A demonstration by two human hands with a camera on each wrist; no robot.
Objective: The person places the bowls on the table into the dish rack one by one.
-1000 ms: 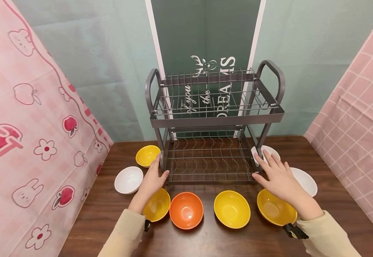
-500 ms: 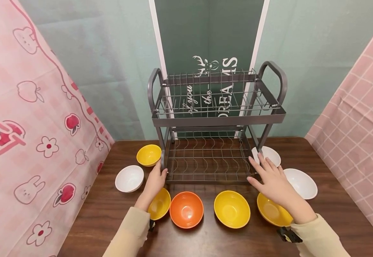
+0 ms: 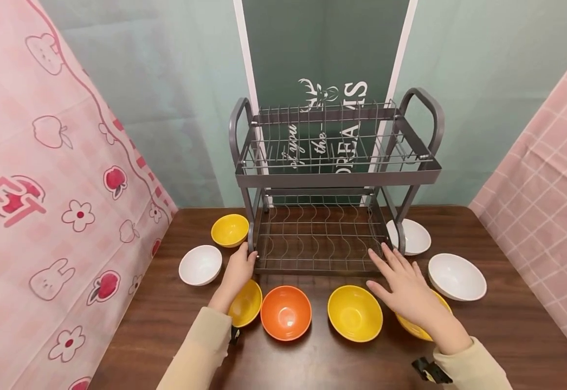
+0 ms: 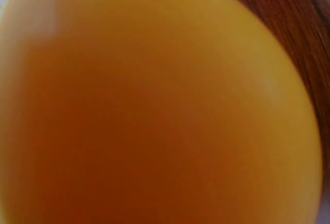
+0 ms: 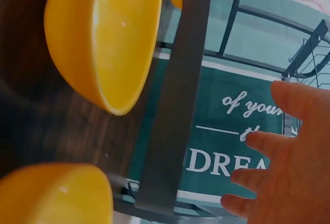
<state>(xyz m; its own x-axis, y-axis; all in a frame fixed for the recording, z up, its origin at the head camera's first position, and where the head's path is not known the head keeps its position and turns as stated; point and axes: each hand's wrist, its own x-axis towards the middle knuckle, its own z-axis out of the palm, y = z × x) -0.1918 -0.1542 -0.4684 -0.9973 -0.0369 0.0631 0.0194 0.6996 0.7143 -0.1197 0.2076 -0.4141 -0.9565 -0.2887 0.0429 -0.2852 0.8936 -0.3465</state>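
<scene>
A dark grey two-tier dish rack (image 3: 337, 179) stands on the wooden table. At its left front leg is my left hand (image 3: 237, 271), thumb on the inner side and fingers on the outer side, gripping it; part of the fingers is hidden. My right hand (image 3: 403, 287) hovers with spread fingers in front of the rack's lower right corner, over a yellow bowl (image 3: 412, 328) that it partly covers. Another yellow bowl (image 3: 245, 306) lies under my left wrist and fills the left wrist view. Between the hands sit an orange bowl (image 3: 285, 313) and a yellow bowl (image 3: 355, 313).
Left of the rack are a small yellow bowl (image 3: 230, 231) and a white bowl (image 3: 200, 265). Two white bowls stand on the right, one (image 3: 415, 237) behind the rack's leg and one (image 3: 457, 277) nearer. Fabric hangings (image 3: 181, 108) enclose the table's back and sides.
My right hand has come away from the rack's right leg, moving left and slightly toward me. My left hand stays at the left leg. The head view has shifted a little.
</scene>
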